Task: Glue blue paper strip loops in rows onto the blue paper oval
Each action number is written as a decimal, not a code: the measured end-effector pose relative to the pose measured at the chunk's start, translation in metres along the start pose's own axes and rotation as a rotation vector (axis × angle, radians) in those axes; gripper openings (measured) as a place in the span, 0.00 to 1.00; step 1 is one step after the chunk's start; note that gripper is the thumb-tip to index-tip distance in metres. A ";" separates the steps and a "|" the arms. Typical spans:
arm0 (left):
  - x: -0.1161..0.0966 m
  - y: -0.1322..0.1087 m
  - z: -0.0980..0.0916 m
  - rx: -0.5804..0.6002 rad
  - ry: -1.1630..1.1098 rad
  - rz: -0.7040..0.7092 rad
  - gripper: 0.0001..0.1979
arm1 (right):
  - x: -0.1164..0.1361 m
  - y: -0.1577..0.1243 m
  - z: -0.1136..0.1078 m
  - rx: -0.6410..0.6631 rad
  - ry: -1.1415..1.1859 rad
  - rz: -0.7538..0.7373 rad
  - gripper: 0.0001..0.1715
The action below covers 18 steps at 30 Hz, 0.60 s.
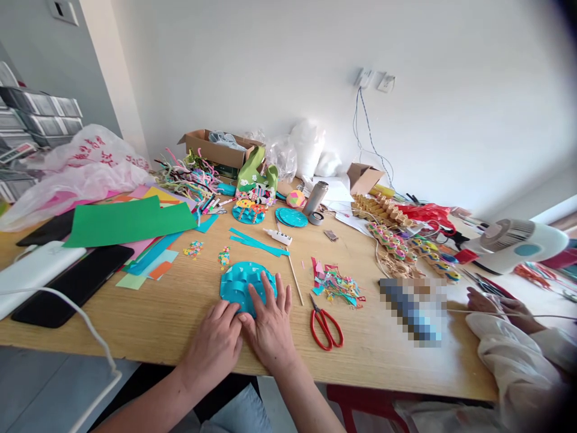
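Note:
A blue paper disc (pixel 235 278) with raised paper strips across it lies on the table before me. My right hand (pixel 270 322) rests over its right side, fingers spread and lying on the paper. At the disc's near left edge, my left hand (pixel 216 334) has its fingers curled and pressed together on the rim; its thumb is hidden. Red-handled scissors (pixel 325 328) lie to the right of my hands. Beyond the disc are blue paper strips (pixel 256 242), a white glue bottle (pixel 278 236) and a thin wooden stick (pixel 295 278).
Paper scraps (pixel 338 285) are heaped right of the stick. Green paper sheets (pixel 126 221) and a black phone-like slab (pixel 74 288) lie left. A steel flask (pixel 316 198) stands behind. At far right are a white fan (pixel 518 243) and another person's hands (pixel 505 310).

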<state>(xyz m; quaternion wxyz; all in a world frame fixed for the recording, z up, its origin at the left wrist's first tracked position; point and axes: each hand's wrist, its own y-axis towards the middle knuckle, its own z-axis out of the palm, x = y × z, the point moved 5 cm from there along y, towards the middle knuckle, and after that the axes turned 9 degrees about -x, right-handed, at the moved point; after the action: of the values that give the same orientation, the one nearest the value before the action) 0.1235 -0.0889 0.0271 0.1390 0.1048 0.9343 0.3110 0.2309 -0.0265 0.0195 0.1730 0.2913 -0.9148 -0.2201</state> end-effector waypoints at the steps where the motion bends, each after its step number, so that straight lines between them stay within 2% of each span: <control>1: 0.000 0.000 -0.001 -0.009 -0.010 -0.006 0.12 | 0.000 0.000 -0.001 -0.009 0.002 0.001 0.34; 5: 0.009 0.006 -0.008 -0.088 -0.059 -0.045 0.13 | 0.000 -0.001 -0.002 -0.033 0.008 -0.003 0.32; 10: 0.034 0.030 -0.013 -0.207 -0.104 -0.100 0.12 | 0.002 0.000 -0.002 -0.028 0.019 -0.009 0.32; 14: 0.047 0.049 -0.001 -0.161 -0.166 -0.143 0.14 | 0.003 0.001 -0.002 -0.022 0.016 -0.009 0.33; 18: 0.051 0.057 0.013 -0.079 -0.165 -0.189 0.15 | 0.003 0.000 -0.002 -0.015 0.007 -0.014 0.33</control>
<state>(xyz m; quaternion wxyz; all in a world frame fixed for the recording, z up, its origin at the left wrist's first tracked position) 0.0856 -0.0224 0.0423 0.2483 0.0360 0.9124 0.3233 0.2291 -0.0285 0.0215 0.1768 0.2972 -0.9104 -0.2272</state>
